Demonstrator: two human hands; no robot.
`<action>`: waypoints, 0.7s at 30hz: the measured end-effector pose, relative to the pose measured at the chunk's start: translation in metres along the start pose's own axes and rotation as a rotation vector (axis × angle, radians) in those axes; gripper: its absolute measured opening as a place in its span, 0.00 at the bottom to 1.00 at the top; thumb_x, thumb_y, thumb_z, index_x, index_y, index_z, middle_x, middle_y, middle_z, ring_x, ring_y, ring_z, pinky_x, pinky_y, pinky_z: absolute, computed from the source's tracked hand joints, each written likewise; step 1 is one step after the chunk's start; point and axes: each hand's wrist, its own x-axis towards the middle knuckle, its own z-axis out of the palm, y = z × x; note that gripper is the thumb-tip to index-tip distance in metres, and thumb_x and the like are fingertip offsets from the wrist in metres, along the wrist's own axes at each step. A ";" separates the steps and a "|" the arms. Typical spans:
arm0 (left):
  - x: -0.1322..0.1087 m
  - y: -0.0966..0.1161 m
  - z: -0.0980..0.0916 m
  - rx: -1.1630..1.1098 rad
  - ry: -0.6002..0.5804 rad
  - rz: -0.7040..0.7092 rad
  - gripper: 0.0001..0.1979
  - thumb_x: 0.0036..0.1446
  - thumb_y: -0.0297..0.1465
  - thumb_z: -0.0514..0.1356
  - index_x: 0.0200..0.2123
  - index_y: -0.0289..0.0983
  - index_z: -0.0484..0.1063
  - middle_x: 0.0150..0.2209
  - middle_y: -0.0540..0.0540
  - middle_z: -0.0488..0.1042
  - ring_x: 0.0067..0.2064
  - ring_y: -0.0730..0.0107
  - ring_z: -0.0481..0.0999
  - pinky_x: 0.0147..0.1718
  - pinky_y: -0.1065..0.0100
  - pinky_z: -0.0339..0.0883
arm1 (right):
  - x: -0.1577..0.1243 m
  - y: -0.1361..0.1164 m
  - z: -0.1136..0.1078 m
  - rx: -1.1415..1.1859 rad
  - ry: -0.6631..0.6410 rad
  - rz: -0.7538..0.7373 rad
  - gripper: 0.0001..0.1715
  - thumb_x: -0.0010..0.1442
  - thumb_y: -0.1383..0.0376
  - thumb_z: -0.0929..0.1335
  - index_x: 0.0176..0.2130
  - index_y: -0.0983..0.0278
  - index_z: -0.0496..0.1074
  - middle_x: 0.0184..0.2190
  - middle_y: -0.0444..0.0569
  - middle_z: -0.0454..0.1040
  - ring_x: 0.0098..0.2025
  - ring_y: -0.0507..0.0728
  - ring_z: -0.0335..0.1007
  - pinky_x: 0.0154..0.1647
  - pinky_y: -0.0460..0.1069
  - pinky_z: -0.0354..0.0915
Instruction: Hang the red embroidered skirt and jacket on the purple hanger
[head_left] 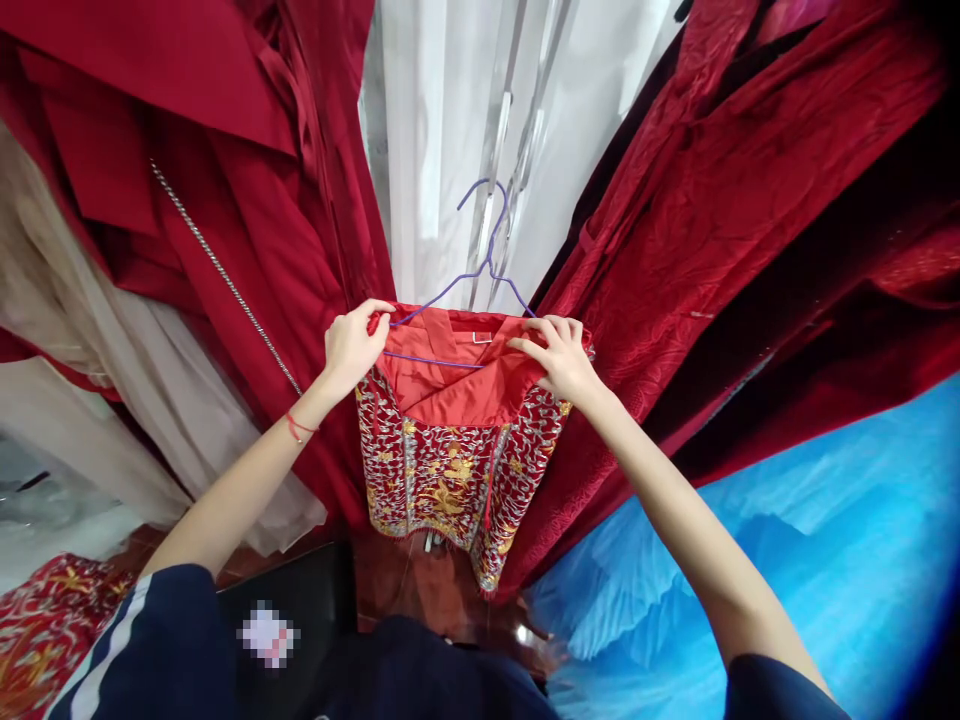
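Note:
A red embroidered jacket [442,470] with gold and silver patterns and a plain red lining hangs in front of me, spread between my hands. Inside its neckline sits a purple wire hanger [491,240], hook pointing up and its lower bar showing across the lining. My left hand [358,345] pinches the jacket's left shoulder near one end of the hanger. At the opposite shoulder, my right hand [559,355] has its fingers curled over the fabric. The hanger's two ends are hidden by cloth and fingers.
Red dresses [247,200] hang at left, more red gowns [675,230] at right. Behind are white garments [420,120]. A blue tulle dress [675,580] spreads at lower right. A black seat [300,600] stands below, beside another red embroidered garment [45,630].

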 end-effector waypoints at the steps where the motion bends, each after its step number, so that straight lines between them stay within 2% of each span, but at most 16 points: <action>1: 0.003 -0.002 -0.002 -0.117 0.001 -0.010 0.13 0.62 0.34 0.57 0.45 0.41 0.78 0.28 0.47 0.79 0.27 0.65 0.75 0.28 0.68 0.62 | 0.003 0.001 0.000 0.052 0.014 -0.018 0.28 0.55 0.70 0.67 0.55 0.58 0.73 0.60 0.57 0.65 0.59 0.69 0.55 0.56 0.64 0.53; 3: 0.009 -0.006 -0.005 -0.353 -0.030 -0.036 0.12 0.60 0.34 0.57 0.45 0.39 0.76 0.26 0.49 0.76 0.23 0.70 0.72 0.24 0.71 0.60 | 0.013 0.002 0.000 0.149 0.050 -0.041 0.21 0.58 0.68 0.68 0.50 0.54 0.77 0.63 0.52 0.63 0.63 0.69 0.52 0.58 0.65 0.52; 6: 0.014 -0.006 -0.008 -0.550 -0.018 -0.046 0.10 0.59 0.33 0.58 0.42 0.37 0.75 0.32 0.47 0.78 0.26 0.71 0.75 0.25 0.72 0.64 | 0.031 -0.001 0.008 0.262 0.096 -0.023 0.10 0.60 0.65 0.69 0.40 0.55 0.80 0.67 0.47 0.60 0.66 0.72 0.49 0.59 0.68 0.50; 9: 0.017 -0.001 -0.013 -0.500 -0.010 -0.037 0.08 0.60 0.31 0.57 0.40 0.38 0.75 0.31 0.48 0.77 0.26 0.71 0.76 0.25 0.72 0.65 | 0.045 -0.009 0.020 0.345 0.154 0.055 0.09 0.62 0.62 0.67 0.35 0.59 0.79 0.69 0.49 0.59 0.68 0.73 0.47 0.59 0.69 0.52; 11: 0.020 0.006 -0.020 -0.387 -0.076 -0.041 0.08 0.60 0.29 0.56 0.39 0.37 0.75 0.25 0.51 0.74 0.22 0.71 0.74 0.23 0.72 0.63 | 0.050 -0.014 0.026 0.411 0.168 0.065 0.13 0.64 0.60 0.66 0.32 0.60 0.77 0.66 0.53 0.63 0.65 0.71 0.54 0.57 0.67 0.57; 13: 0.023 0.015 -0.026 -0.290 -0.147 -0.032 0.09 0.58 0.26 0.55 0.37 0.37 0.76 0.20 0.52 0.71 0.20 0.71 0.74 0.22 0.72 0.62 | 0.054 -0.020 0.028 0.469 0.142 0.080 0.17 0.65 0.58 0.65 0.29 0.61 0.75 0.53 0.56 0.75 0.54 0.66 0.65 0.53 0.62 0.61; 14: 0.025 0.021 -0.028 -0.272 -0.174 -0.025 0.09 0.58 0.25 0.55 0.38 0.37 0.76 0.19 0.53 0.70 0.19 0.70 0.74 0.22 0.71 0.63 | 0.055 -0.022 0.028 0.479 0.129 0.117 0.19 0.65 0.56 0.65 0.27 0.62 0.74 0.43 0.56 0.79 0.46 0.63 0.67 0.50 0.59 0.62; 15: 0.026 0.026 -0.028 -0.282 -0.198 -0.023 0.10 0.57 0.25 0.55 0.38 0.37 0.75 0.19 0.53 0.71 0.19 0.69 0.75 0.22 0.71 0.64 | 0.057 -0.024 0.027 0.477 0.124 0.176 0.21 0.64 0.55 0.66 0.24 0.62 0.72 0.32 0.53 0.77 0.39 0.60 0.66 0.46 0.57 0.63; 17: 0.029 0.038 -0.026 -0.364 -0.255 -0.042 0.11 0.58 0.24 0.54 0.40 0.36 0.74 0.18 0.52 0.71 0.19 0.68 0.76 0.22 0.70 0.66 | 0.062 -0.027 0.024 0.464 0.152 0.332 0.28 0.63 0.51 0.67 0.18 0.62 0.66 0.18 0.45 0.66 0.29 0.55 0.59 0.39 0.53 0.60; 19: 0.032 0.048 -0.020 -0.485 -0.289 -0.099 0.11 0.59 0.24 0.52 0.41 0.36 0.73 0.18 0.51 0.71 0.19 0.67 0.76 0.22 0.69 0.68 | 0.066 -0.029 0.020 0.477 0.212 0.472 0.35 0.62 0.47 0.68 0.14 0.62 0.58 0.13 0.41 0.56 0.24 0.52 0.51 0.35 0.50 0.57; 21: 0.034 0.052 -0.011 -0.597 -0.277 -0.175 0.12 0.60 0.24 0.51 0.43 0.35 0.72 0.20 0.50 0.73 0.20 0.68 0.76 0.23 0.68 0.71 | 0.070 -0.029 0.015 0.497 0.246 0.562 0.38 0.61 0.44 0.68 0.12 0.61 0.54 0.12 0.40 0.51 0.22 0.50 0.47 0.31 0.50 0.53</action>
